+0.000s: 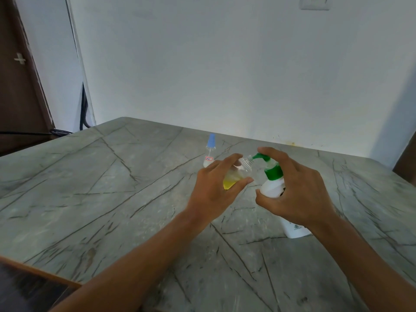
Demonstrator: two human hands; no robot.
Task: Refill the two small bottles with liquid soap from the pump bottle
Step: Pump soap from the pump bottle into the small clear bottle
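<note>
The left hand (216,190) grips the small clear plastic bottle of yellow soap (231,178), tipped to the green spout (258,156) of the white pump bottle (271,189) gripped by the right hand (299,194), so press slowly and keep them lined up.

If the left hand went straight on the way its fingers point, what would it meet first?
Probably the pump bottle's green spout, right at the mouth of the small bottle the left hand grips. The right hand lies just beyond; depth is unclear.
</note>
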